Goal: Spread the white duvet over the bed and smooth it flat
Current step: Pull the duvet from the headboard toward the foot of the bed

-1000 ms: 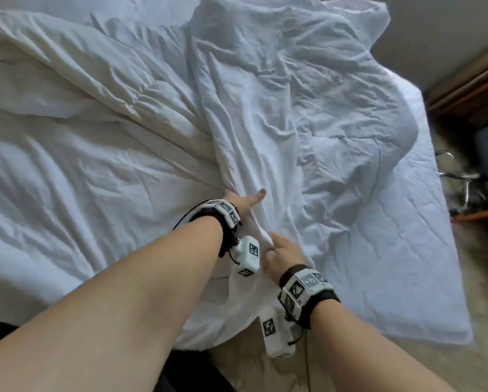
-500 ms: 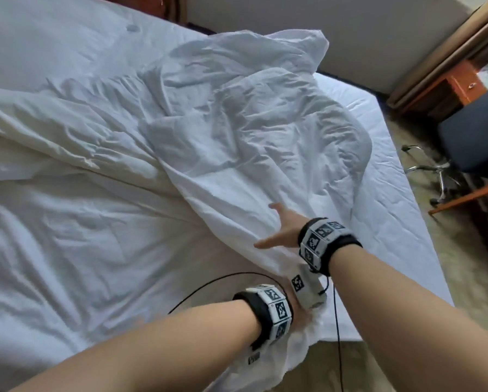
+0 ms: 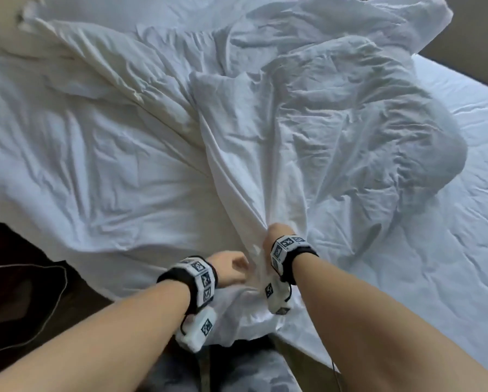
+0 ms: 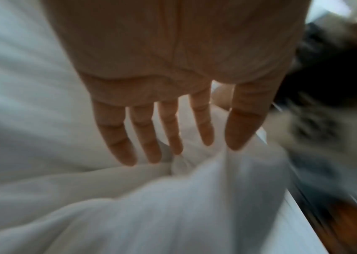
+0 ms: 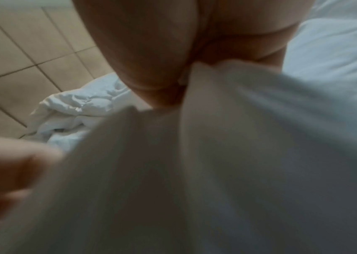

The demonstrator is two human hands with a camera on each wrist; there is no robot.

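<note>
The white duvet (image 3: 322, 123) lies crumpled in a heap across the middle and right of the bed (image 3: 463, 250). My right hand (image 3: 276, 234) grips a bunched fold of it near the bed's near edge. In the right wrist view the cloth (image 5: 238, 154) runs out from under the closed palm of my right hand (image 5: 173, 68), with the fingers hidden. My left hand (image 3: 232, 265) is just to the left of the right one. In the left wrist view its fingers (image 4: 147, 146) are straight and spread over the duvet (image 4: 173, 206), with the tips at the cloth.
A dark cushion (image 3: 19, 301) lies on the floor to the left of the bed. Beige floor tiles (image 5: 20, 51) show beside the bed, with duvet cloth hanging down onto them. My patterned trousers (image 3: 251, 372) are against the bed's near edge.
My right hand lay open on the duvet half a second ago and now grips a bunch of it, nearer to me. The left hand has come up beside it.
</note>
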